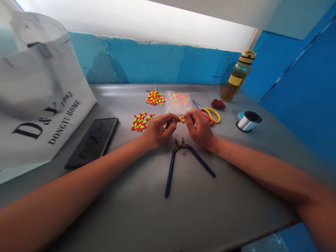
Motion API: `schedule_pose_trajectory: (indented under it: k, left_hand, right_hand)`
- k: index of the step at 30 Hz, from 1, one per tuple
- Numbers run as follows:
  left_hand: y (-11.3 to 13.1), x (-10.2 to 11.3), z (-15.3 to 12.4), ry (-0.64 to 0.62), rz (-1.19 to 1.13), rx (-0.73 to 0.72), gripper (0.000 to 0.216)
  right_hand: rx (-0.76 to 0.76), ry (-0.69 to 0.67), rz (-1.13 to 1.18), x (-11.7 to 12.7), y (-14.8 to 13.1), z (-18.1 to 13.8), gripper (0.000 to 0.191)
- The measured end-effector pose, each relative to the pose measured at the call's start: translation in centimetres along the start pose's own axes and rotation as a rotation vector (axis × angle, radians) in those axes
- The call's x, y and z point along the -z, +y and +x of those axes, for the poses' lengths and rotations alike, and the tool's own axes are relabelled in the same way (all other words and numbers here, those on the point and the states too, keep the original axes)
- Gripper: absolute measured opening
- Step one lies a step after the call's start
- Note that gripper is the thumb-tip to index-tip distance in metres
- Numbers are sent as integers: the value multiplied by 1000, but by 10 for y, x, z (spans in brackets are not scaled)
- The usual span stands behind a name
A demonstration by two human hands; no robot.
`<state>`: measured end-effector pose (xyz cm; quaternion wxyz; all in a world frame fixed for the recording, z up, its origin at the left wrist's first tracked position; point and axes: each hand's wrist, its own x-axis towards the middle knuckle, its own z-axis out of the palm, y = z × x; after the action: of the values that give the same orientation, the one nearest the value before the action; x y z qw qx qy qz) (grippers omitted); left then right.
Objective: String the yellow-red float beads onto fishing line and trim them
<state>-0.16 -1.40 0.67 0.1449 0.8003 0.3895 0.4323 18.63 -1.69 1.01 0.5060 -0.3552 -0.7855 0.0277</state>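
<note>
My left hand [160, 128] and my right hand [198, 128] meet close together over the table, fingers pinched. Whatever lies in either pinch is too small to make out. Between and behind the fingertips show a few red and yellow-green beads [181, 119], partly hidden by the hands. Just below the hands lie pliers [182, 146] with dark blue handles spread apart. Beside my left hand is a loose group of red and yellow-green beads [141, 121]. Scissors [211, 114] with red and yellow handles rest behind my right hand.
Farther back are a beaded fan-shaped piece [155, 98], a clear bag of beads [179, 100] and a dark red yarn bundle [217, 104]. A wire spool [249, 121] and a bottle [237, 78] stand right. Left are a phone [93, 141] and a white bag [44, 98].
</note>
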Motion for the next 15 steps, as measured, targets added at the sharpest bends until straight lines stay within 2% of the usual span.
schedule_pose_trajectory:
  k: [3, 7, 15]
  left_hand:
    - [6, -1, 2, -12, -90, 47, 19]
    - [13, -1, 10, -2, -269, 214, 29]
    - [18, 12, 22, 2, -488, 411, 21]
  right_hand:
    - [-35, -14, -32, -1, 1, 0, 21]
    - [-53, -28, -46, -2, 3, -1, 21]
    - [-114, -100, -73, 6, 4, 10, 25]
